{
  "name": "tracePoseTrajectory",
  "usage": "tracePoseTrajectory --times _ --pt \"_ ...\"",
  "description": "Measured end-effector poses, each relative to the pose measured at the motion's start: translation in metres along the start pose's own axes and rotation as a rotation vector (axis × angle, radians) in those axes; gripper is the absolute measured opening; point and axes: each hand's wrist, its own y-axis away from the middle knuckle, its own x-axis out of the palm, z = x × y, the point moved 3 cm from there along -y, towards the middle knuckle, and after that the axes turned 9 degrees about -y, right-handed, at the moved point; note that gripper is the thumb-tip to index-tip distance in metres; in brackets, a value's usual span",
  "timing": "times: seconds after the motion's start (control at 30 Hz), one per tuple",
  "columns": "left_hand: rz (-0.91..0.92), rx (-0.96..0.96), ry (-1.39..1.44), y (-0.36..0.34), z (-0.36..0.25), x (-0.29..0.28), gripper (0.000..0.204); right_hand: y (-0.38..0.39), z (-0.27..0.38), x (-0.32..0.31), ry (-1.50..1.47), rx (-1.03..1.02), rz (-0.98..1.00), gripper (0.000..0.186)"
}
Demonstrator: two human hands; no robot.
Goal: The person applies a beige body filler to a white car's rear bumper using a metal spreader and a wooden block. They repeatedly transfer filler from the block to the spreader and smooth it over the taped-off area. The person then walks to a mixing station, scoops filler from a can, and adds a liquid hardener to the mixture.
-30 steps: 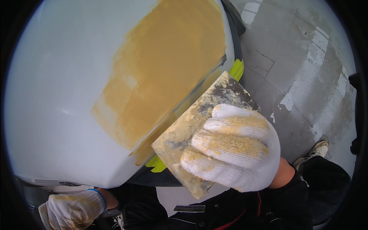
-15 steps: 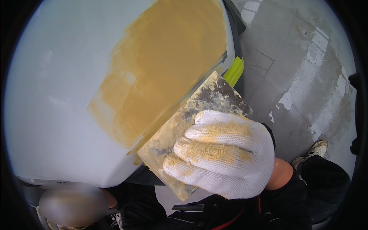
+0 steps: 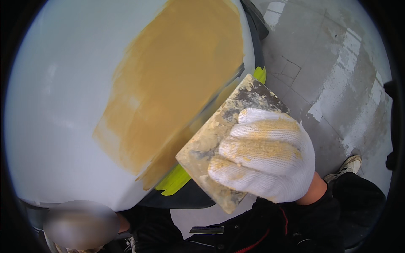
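My right hand (image 3: 263, 154), in a white knitted glove dusted with tan paste, is closed over a square, paste-crusted flat spreader (image 3: 204, 143). The spreader lies across the right edge of a white curved panel (image 3: 59, 109), beside a broad smear of tan filler (image 3: 177, 67) with a darker streak along its lower right side. Yellow-green tape (image 3: 173, 181) shows along the dark edge band, below and above the spreader. At the lower left, my left hand (image 3: 80, 227) is mostly a blur near the panel's lower edge; its fingers cannot be made out.
A grey floor (image 3: 316, 63) with cracks and patchy white markings lies to the right of the panel. My dark-clothed legs (image 3: 354, 198) and a white shoe (image 3: 348, 166) are at the lower right. A black object (image 3: 389, 156) sits at the far right rim.
Since half a second ago my right hand and the spreader have shifted up and to the right, uncovering more tape at the lower left. My left hand stays low, blurred in both recent frames.
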Motion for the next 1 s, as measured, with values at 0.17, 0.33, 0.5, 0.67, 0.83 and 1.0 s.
tracePoseTrajectory --times 0.17,0.33,0.5,0.67,0.83,1.0 --pt "-0.007 0.016 0.015 0.000 0.001 0.002 0.023 -0.012 0.009 0.010 -0.017 -0.007 -0.074 0.036" --pt "-0.004 0.023 0.032 0.001 0.005 0.003 0.024 -0.021 0.012 0.010 0.000 0.009 -0.115 0.035" --pt "-0.010 0.040 0.039 0.003 0.007 0.002 0.024 -0.013 0.008 0.012 -0.012 -0.032 -0.089 0.034" --pt "-0.027 0.015 0.018 0.003 0.003 0.001 0.024 0.001 0.001 0.021 -0.033 -0.005 -0.072 0.031" --pt "-0.035 -0.007 -0.014 0.002 0.001 -0.001 0.025 0.004 -0.024 0.002 -0.015 -0.099 -0.060 0.033" --pt "-0.039 -0.011 -0.027 0.001 0.005 -0.002 0.025 0.006 -0.049 -0.036 -0.232 0.101 -0.563 0.026"
